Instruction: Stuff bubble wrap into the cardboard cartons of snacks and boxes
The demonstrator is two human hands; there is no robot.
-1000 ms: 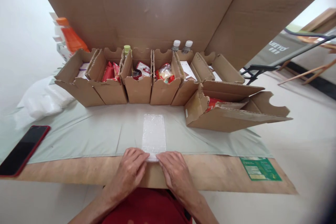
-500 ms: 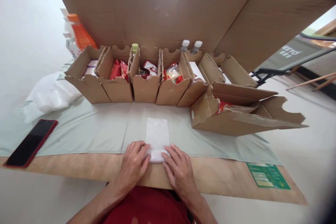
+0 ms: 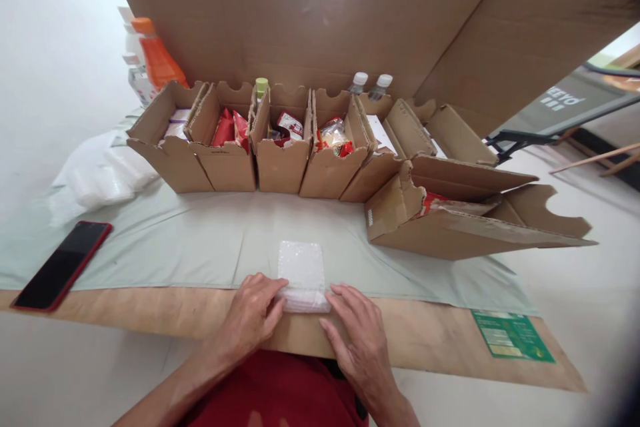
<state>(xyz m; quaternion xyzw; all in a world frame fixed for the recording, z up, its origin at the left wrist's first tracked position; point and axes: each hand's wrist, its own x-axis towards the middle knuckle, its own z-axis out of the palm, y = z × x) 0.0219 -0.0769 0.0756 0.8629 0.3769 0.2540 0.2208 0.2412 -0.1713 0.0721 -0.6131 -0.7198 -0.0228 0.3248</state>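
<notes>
My left hand (image 3: 249, 320) and right hand (image 3: 359, 335) hold the rolled near end of the bubble wrap (image 3: 301, 272), fingertips pinched on it at the counter (image 3: 150, 310) edge (best rolled tight, I judge, with both sides kept level).

Translucent bubbly plastic bubble wrap (image 3: 301, 273) on a matt pale-green cloth (image 3: 200, 240); raw corrugated cardboard boxes (image 3: 280, 163), smooth wooden worktop (image 3: 430, 340), glossy phone (image 3: 63, 265)

Both hands (image 3: 305, 327) low, fingers seemingly curled
</notes>
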